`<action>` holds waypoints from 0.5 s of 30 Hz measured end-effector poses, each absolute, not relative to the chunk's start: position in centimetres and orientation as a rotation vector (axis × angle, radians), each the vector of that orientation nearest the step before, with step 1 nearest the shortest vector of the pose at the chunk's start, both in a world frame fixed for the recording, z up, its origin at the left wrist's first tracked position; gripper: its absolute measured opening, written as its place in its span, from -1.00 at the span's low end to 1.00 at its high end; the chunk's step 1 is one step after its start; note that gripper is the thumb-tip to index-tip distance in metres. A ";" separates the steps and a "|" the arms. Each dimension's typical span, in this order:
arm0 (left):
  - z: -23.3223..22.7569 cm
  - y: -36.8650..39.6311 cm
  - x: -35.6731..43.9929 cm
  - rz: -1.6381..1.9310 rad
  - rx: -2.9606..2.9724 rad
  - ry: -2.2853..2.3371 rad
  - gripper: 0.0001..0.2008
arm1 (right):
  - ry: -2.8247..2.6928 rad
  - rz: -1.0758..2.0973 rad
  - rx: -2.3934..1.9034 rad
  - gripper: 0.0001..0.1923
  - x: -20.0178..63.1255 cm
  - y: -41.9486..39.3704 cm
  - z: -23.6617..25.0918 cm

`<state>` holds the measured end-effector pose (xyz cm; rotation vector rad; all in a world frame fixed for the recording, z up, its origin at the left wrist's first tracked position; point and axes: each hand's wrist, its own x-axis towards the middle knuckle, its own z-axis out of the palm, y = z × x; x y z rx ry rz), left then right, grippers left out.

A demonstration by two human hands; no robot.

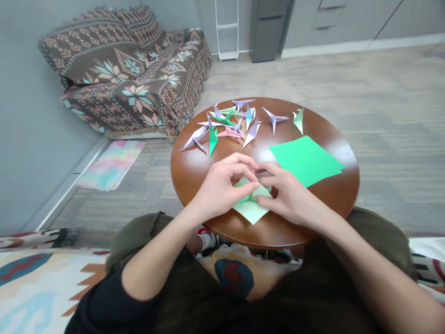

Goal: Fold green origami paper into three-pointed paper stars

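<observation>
One round wooden desk (194, 171) carries everything here. Behind it, a sofa (128, 69) under a patterned throw stands against the wall. On the desk's right half lies a flat green sheet (306, 160), and along the far edge a scatter of folded paper cranes (236, 123) in lilac, green and pink. At the near edge, the left hand (219, 188) and the right hand (292, 197) meet over a half-folded pale green paper (251, 208), fingers curled and pinching its raised middle flaps while the rest lies flat. Such paper is likely light, thin and easily creased or torn; it is best held by fingertips right at the fold lines.
</observation>
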<state>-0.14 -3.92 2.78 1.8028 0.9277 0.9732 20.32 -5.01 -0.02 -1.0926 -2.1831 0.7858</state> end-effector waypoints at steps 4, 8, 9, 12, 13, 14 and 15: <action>2.4 -3.9 0.0 0.984 1.828 0.962 -0.93 | -2.091 0.877 -1.028 -0.88 20.2 -5.0 0.4; 2.1 -3.9 0.0 0.993 1.923 0.928 -0.92 | -1.928 0.931 -0.999 -0.88 20.2 -5.1 0.8; 2.1 -3.9 -0.1 1.005 1.954 0.909 -0.92 | -1.910 0.932 -1.000 -0.87 20.2 -5.1 0.9; 2.3 -3.8 -0.2 1.039 2.032 0.859 -0.91 | -1.903 0.934 -1.003 -0.86 20.1 -5.1 0.9; 2.4 -3.8 -0.3 1.048 2.043 0.853 -0.91 | -1.913 0.925 -1.000 -0.85 20.0 -5.1 0.8; 2.5 -3.7 -0.3 1.061 2.049 0.852 -0.91 | -1.932 0.915 -0.994 -0.85 19.9 -5.1 0.7; 2.7 -3.7 -0.4 1.072 2.056 0.853 -0.91 | -1.958 0.908 -0.987 -0.86 19.8 -5.1 0.5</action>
